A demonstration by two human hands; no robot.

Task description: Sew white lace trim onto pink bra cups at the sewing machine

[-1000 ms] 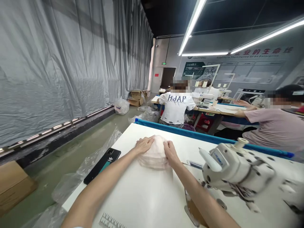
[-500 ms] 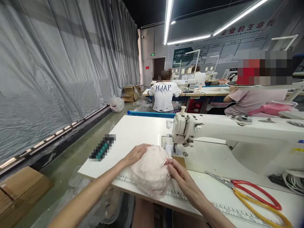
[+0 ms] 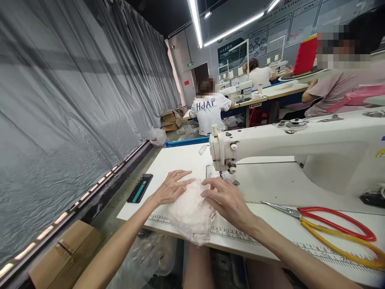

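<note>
A pale pink, fluffy piece of fabric (image 3: 191, 212) lies bunched in a rounded shape at the table's front edge, its lower end hanging slightly over. My left hand (image 3: 171, 188) rests on its upper left side, fingers stretched and spread. At the upper right of the cloth is my right hand (image 3: 225, 198), thumb and index fingertip apart over the fabric; its other fingers are partly hidden and a little blurred. Just beyond the cloth stands the white sewing machine head (image 3: 222, 150), with its needle and presser foot (image 3: 221, 175) close behind my right fingers.
Scissors with red and yellow handles (image 3: 303, 214) lie on the right of the table (image 3: 177, 158). A dark phone-like object (image 3: 140, 188) sits at the left edge. A printed ruler strip runs along the front. A cardboard box (image 3: 64, 253) stands on the floor. Co-workers sit at machines ahead.
The view has tilted and shifted. My right fingers, pinched at the fabric's right edge before, are now apart near its top. My left fingers have spread wider.
</note>
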